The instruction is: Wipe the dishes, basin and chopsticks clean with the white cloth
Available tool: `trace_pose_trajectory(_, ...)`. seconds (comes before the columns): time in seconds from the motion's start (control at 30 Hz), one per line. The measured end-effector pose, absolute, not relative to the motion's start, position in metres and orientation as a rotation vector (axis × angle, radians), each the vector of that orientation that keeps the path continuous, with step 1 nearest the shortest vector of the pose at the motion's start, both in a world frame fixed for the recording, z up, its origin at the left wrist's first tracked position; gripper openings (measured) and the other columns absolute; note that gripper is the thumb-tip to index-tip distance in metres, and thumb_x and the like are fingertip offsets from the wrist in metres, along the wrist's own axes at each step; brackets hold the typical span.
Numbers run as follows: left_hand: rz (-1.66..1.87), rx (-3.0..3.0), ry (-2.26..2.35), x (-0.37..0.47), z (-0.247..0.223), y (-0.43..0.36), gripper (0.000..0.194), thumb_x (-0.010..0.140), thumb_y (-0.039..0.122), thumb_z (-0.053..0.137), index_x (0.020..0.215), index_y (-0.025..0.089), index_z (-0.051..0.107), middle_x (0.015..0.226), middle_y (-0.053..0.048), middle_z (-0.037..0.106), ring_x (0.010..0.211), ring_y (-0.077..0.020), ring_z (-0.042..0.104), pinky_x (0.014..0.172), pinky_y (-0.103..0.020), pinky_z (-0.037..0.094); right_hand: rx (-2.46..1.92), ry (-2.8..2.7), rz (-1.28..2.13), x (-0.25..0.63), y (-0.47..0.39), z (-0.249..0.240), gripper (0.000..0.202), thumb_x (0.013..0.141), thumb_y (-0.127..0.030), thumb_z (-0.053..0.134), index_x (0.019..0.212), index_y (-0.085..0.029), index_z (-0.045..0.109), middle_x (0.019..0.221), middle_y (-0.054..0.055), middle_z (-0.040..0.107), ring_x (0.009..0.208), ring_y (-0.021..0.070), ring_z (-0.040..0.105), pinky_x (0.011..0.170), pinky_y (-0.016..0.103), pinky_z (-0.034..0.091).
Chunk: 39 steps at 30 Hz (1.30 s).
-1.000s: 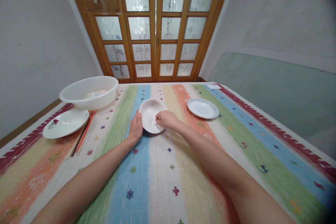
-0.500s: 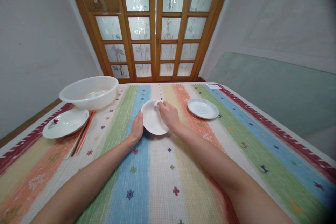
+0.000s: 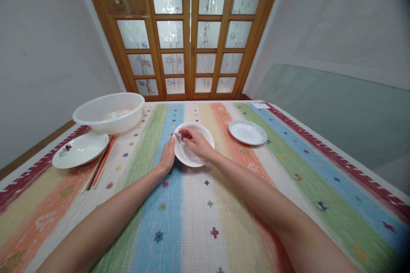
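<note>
A white plate [image 3: 198,158] is tilted up a little over the middle of the striped tablecloth. My left hand [image 3: 167,153] grips it by the left rim, thumb on the edge and fingers hidden behind. Over the inside of the plate, my right hand [image 3: 194,141] is closed on a small white wad [image 3: 178,135], which looks like a tissue or cloth. The wad presses on the plate's upper left, near the rim. Most of it is covered by the fingers.
To the left stands a translucent white basin [image 3: 109,123] with something pale inside. In front of it are a white dish [image 3: 81,153] with a flower design and several chopsticks [image 3: 101,164]. Another plate [image 3: 247,132] lies on the right. Wooden glass-paned doors [image 3: 188,47] are beyond the table.
My right hand has moved the white wad leftward across the plate, from its upper right to its left side. The plate's right side shows more now. My left hand has stayed in place.
</note>
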<state>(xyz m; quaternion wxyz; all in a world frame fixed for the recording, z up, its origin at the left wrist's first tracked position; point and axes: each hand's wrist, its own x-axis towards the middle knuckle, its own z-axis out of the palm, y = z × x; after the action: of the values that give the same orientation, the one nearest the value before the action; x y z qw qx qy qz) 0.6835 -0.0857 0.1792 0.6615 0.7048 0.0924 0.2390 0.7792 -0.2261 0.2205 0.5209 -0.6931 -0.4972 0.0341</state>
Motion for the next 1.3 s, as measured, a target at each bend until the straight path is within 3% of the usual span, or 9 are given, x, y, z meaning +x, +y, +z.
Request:
trace_pose_trajectory(0.3, 0.630, 1.681, 0.224, 0.685, 0.173, -0.081, 0.058, 0.102, 0.059, 0.035, 0.110, 0.014, 0.072, 0.110, -0.011, 0.074, 0.109, -0.0266, 0.066, 0.104, -0.041, 0.047, -1.456, -1.093, 0.678, 0.772, -0.221, 0.213, 0.016, 0.091, -0.024, 0.058, 0.106, -0.020, 0.054, 0.079, -0.003, 0.059, 0.069, 0.0117, 0.060, 0.066, 0.023, 0.049)
trace_pose_trajectory(0.5, 0.638, 1.654, 0.259, 0.686, 0.171, -0.079, 0.060, 0.102, 0.060, 0.037, 0.114, 0.012, 0.070, 0.119, -0.013, 0.072, 0.114, -0.0274, 0.065, 0.106, -0.042, 0.045, -1.604, -1.174, 0.776, 0.771, -0.228, 0.219, 0.006, 0.091, -0.022, 0.057, 0.096, -0.019, 0.057, 0.073, -0.003, 0.059, 0.060, 0.0104, 0.055, 0.057, 0.021, 0.042)
trace_pose_trajectory(0.67, 0.703, 1.609, 0.298, 0.686, 0.172, -0.079, 0.062, 0.102, 0.062, 0.036, 0.122, 0.011, 0.066, 0.133, -0.016, 0.066, 0.131, -0.0274, 0.057, 0.112, -0.042, 0.042, -2.037, -1.345, 0.413, 0.772, -0.234, 0.230, 0.012, 0.089, -0.017, 0.058, 0.095, -0.018, 0.068, 0.081, 0.001, 0.068, 0.070, 0.0130, 0.059, 0.066, 0.023, 0.039)
trace_pose_trajectory(0.87, 0.740, 1.610, 0.360, 0.685, 0.173, -0.079, 0.061, 0.101, 0.062, 0.036, 0.122, 0.013, 0.067, 0.130, -0.015, 0.068, 0.131, -0.0274, 0.058, 0.112, -0.043, 0.044, -2.631, -1.243, -0.018, 0.769, -0.238, 0.233, 0.023, 0.097, -0.029, 0.054, 0.092, -0.016, 0.073, 0.095, 0.015, 0.072, 0.084, 0.0240, 0.064, 0.072, 0.032, 0.043)
trace_pose_trajectory(1.1, 0.707, 1.531, 0.354, 0.688, 0.176, -0.082, 0.062, 0.100, 0.062, 0.039, 0.121, 0.011, 0.069, 0.119, -0.014, 0.073, 0.120, -0.0288, 0.064, 0.110, -0.044, 0.046, -2.700, -1.288, -0.527, 0.764, -0.238, 0.232, 0.026, 0.101, -0.021, 0.047, 0.114, -0.012, 0.067, 0.117, 0.020, 0.063, 0.112, 0.0328, 0.053, 0.094, 0.045, 0.042)
trace_pose_trajectory(1.3, 0.635, 1.486, 0.288, 0.690, 0.174, -0.080, 0.064, 0.099, 0.063, 0.042, 0.125, 0.011, 0.068, 0.119, -0.013, 0.073, 0.121, -0.0284, 0.064, 0.111, -0.044, 0.045, -2.584, -1.267, -0.595, 0.761, -0.234, 0.232, 0.044, 0.099, -0.020, 0.049, 0.142, -0.011, 0.051, 0.140, 0.021, 0.051, 0.129, 0.0345, 0.043, 0.106, 0.048, 0.037)
